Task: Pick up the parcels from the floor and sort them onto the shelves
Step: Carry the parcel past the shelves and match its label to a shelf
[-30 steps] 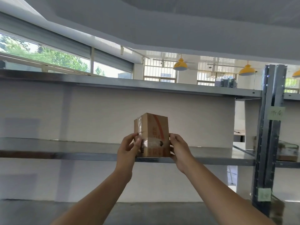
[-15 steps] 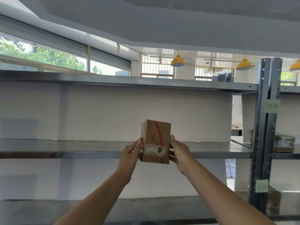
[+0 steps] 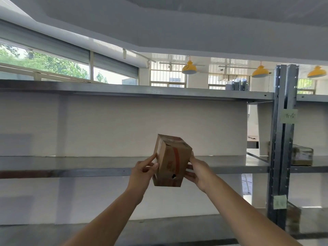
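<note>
A small brown cardboard parcel [image 3: 171, 162] with a red stripe and clear tape hangs in the air in front of the middle metal shelf [image 3: 71, 166], its top tilted away from me. My left hand [image 3: 144, 170] presses its left side with the fingers stretched along the box. My right hand [image 3: 197, 172] grips its right side. The parcel's lower half sits level with the shelf's front edge, and it does not rest on the shelf.
An upper shelf [image 3: 124, 90] runs across above, a lower shelf [image 3: 159, 229] below. A dark upright post [image 3: 282, 139] with green paper labels [image 3: 289, 116] divides the rack at right. Beyond it, another taped parcel [image 3: 301, 155] lies on the neighbouring shelf.
The parcel has dropped a little and tipped, its top leaning away so the taped top face shows. Both hands stayed on its sides. My view shifted slightly upward.
</note>
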